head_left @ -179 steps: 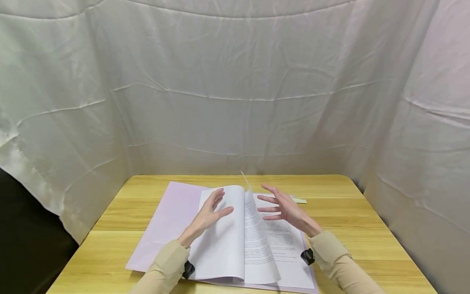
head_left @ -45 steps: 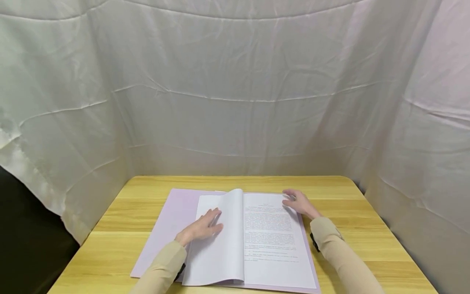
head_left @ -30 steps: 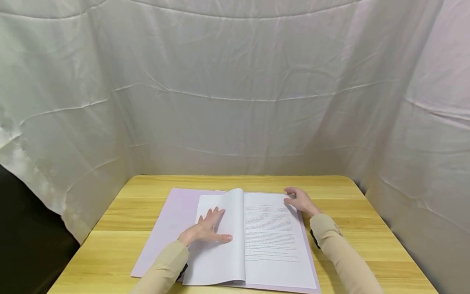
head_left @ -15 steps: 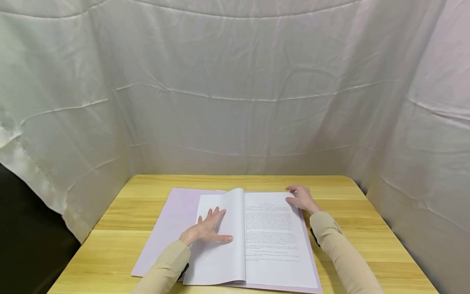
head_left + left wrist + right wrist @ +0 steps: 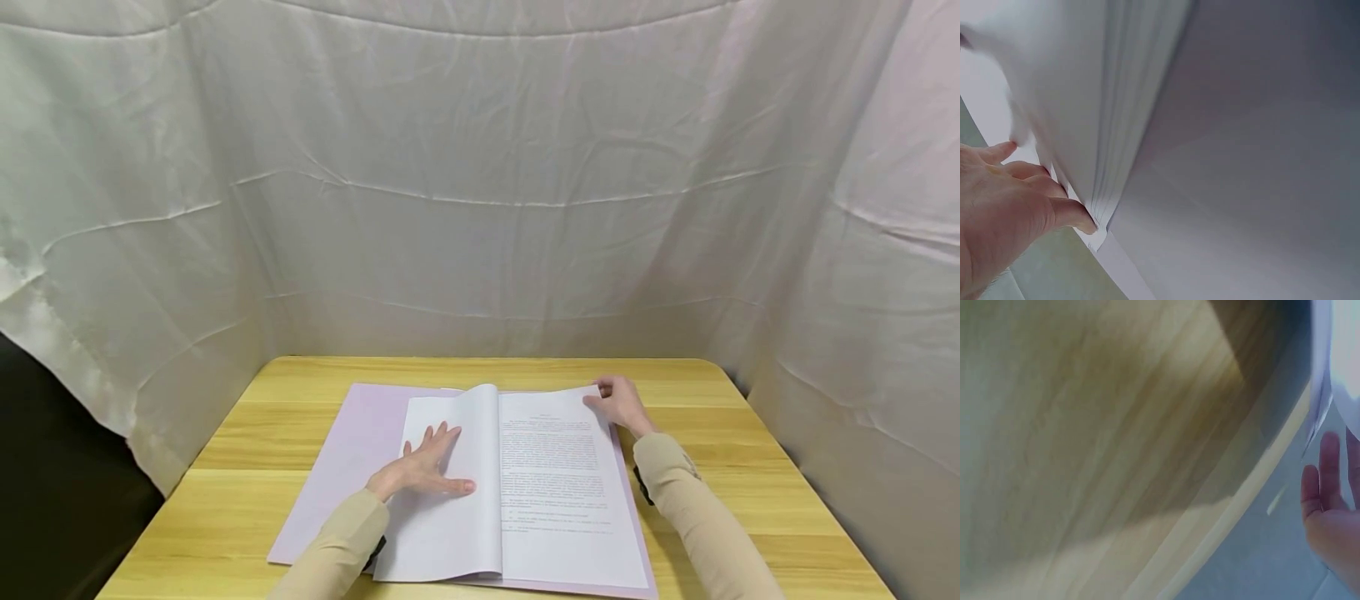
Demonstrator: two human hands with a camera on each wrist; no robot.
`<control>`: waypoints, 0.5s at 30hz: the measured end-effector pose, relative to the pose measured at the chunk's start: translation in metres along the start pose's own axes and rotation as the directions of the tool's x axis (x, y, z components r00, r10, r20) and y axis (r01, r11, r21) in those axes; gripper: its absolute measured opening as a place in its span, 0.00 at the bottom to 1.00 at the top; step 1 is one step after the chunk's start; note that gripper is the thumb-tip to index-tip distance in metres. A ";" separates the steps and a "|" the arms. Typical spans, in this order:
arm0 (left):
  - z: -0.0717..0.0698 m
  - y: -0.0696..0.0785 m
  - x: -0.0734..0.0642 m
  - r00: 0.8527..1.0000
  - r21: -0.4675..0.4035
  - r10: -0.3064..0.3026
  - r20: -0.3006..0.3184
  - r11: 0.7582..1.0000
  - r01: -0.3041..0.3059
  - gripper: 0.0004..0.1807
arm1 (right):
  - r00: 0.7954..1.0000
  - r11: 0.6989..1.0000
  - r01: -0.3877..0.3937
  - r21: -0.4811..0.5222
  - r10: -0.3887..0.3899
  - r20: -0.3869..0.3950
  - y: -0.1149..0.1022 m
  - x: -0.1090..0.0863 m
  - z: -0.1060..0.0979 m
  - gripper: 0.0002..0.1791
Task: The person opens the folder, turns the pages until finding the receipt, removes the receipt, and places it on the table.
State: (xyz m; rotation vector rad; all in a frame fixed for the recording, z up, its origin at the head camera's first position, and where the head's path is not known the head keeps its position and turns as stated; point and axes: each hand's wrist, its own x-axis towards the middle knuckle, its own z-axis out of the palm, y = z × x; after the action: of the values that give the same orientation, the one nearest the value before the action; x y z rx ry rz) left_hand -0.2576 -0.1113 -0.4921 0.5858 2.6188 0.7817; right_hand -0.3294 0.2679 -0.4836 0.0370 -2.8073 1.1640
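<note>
A stack of printed paper lies spread in a pale lilac folder [image 5: 345, 467] on the table. On its left side my left hand [image 5: 423, 471] rests with spread fingers across the blank turned-over pages [image 5: 450, 546]; in the left wrist view that hand [image 5: 1013, 209] lies along the curved pages [image 5: 1129, 119]. My right hand [image 5: 622, 407] pinches the top right corner of the printed page [image 5: 551, 454], which is slightly raised there. The right wrist view catches only part of the right hand [image 5: 1335, 528], beside the paper's edge [image 5: 1344, 362].
The wooden table [image 5: 727, 483] extends around the folder on both sides and behind it. Pale grey cloth [image 5: 480, 208] hangs around the back and sides. A black area [image 5: 60, 492] shows at the far left.
Earlier, a page was turning over between both raised hands. Since then my left hand has settled on the left pages, and my right hand has lifted the printed page's top right corner.
</note>
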 end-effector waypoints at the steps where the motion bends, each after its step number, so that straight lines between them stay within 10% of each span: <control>1: 0.000 0.000 0.000 1.000 -0.002 0.001 0.001 1.000 -0.001 0.62 | 1.000 1.000 -0.005 0.008 0.005 -0.004 0.000 0.000 0.000 0.14; 15: -0.003 -0.005 0.001 1.000 -0.048 0.022 -0.007 0.999 -0.022 0.63 | 0.999 0.998 0.016 0.054 -0.014 -0.045 0.001 -0.006 0.001 0.23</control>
State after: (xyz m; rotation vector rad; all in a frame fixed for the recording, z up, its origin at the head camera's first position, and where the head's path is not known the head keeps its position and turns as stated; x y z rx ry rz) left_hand -0.2614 -0.1156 -0.4930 0.6008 2.5960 0.8520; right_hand -0.3234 0.2671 -0.4856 0.0358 -2.7324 1.2222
